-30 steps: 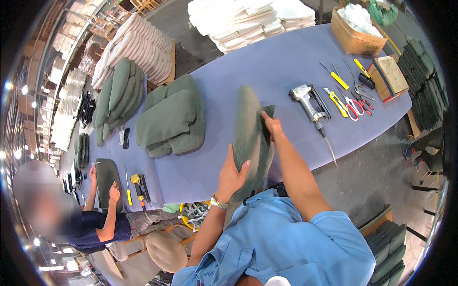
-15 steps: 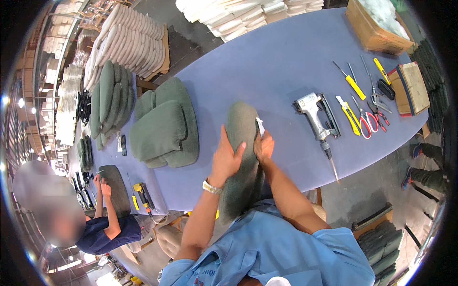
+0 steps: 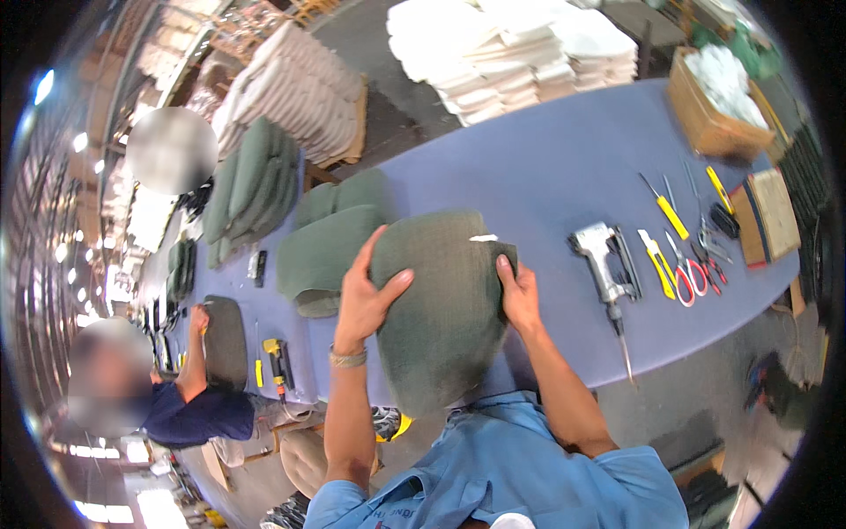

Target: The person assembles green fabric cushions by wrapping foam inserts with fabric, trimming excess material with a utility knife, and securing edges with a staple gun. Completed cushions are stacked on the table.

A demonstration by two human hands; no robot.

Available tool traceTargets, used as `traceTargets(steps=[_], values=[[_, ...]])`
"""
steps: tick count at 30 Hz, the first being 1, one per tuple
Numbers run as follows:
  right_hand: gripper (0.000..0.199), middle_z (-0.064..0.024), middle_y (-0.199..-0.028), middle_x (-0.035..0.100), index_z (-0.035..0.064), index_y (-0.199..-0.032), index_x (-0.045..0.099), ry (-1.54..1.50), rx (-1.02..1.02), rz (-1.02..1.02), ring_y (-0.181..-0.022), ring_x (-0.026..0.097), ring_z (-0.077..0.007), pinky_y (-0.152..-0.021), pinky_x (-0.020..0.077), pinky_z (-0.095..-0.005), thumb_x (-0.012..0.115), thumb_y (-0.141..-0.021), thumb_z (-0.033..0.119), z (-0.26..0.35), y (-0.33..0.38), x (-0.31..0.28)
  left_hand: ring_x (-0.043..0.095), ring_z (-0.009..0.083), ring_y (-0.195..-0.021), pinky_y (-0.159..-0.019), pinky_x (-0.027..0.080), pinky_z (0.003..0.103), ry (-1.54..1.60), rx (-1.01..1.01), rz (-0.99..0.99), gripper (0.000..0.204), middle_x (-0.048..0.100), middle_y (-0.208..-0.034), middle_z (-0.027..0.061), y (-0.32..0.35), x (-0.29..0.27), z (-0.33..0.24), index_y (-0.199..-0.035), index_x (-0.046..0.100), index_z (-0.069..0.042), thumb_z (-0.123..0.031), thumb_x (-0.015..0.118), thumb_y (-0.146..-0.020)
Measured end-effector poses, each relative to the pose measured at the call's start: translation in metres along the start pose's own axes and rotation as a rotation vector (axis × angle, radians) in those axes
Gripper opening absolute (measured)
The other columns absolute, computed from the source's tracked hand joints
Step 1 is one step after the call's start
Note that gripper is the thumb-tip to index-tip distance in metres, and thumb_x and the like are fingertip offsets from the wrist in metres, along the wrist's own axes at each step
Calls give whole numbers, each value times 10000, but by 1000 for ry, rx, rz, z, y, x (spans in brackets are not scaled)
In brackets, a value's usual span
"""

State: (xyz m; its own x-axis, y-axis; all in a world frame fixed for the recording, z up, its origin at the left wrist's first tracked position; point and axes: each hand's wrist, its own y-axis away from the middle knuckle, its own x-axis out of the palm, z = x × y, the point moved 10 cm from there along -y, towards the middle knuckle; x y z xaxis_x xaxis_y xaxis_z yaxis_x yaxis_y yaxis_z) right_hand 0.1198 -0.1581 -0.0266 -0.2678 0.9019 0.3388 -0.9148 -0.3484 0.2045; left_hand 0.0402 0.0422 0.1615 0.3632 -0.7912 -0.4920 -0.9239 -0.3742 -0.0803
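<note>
A dark grey-green upholstered cushion (image 3: 441, 317) is held up before me at the table's near edge, its broad face showing. My left hand (image 3: 366, 295) grips its left side, with the thumb across the face. On its upper right edge my right hand (image 3: 520, 295) is closed, thumb pressing the fabric near a corner fold. Close to that corner a small white tag (image 3: 483, 238) sticks out at the top edge. Behind and left of the held piece lies a pile of similar green cushions (image 3: 326, 256).
Right on the blue-grey table (image 3: 520, 194) lie a staple gun (image 3: 604, 269), a yellow screwdriver (image 3: 670, 216), a yellow cutter (image 3: 656, 264), red-handled scissors (image 3: 687, 280) and pliers (image 3: 705, 264). A cardboard box (image 3: 718, 115) holds white stuffing. At left a co-worker's arm (image 3: 192, 357) reaches to another cushion (image 3: 226, 344).
The cushion has turned from edge-on to showing its broad face. My left hand has shifted left and my right hand right, farther apart. The view has shifted, and the co-worker's arm has moved.
</note>
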Motion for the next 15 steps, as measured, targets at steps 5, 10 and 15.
traceTargets(steps=[5, 10, 15], values=[[240, -99, -905, 717, 22, -1007, 695, 390, -496, 655, -786, 686, -260, -680, 532, -370, 651, -1011, 258, 128, 87, 103, 618, 192, -1205, -1045, 468, 347, -38, -29, -66, 726, 679, -1270, 140, 60, -97, -40, -1398, 581, 12, -294, 870, -806], [165, -109, -887, 663, 70, -1033, 661, 348, -710, 949, -817, 670, -333, -652, 524, -433, 702, -918, 180, 117, 157, 169, 653, 320, -1157, -999, 492, 403, -549, 51, -195, 460, 714, -1151, 174, 102, -128, -68, -1258, 671, -23, -323, 748, -917], [187, -95, -890, 661, 85, -1035, 638, 513, -748, 1035, -833, 678, -316, -647, 536, -455, 712, -900, 191, 101, 196, 208, 679, 295, -1066, -1023, 457, 369, -764, 230, -422, 432, 751, -1041, 134, 124, -128, -78, -1131, 727, -15, -336, 441, -1083]])
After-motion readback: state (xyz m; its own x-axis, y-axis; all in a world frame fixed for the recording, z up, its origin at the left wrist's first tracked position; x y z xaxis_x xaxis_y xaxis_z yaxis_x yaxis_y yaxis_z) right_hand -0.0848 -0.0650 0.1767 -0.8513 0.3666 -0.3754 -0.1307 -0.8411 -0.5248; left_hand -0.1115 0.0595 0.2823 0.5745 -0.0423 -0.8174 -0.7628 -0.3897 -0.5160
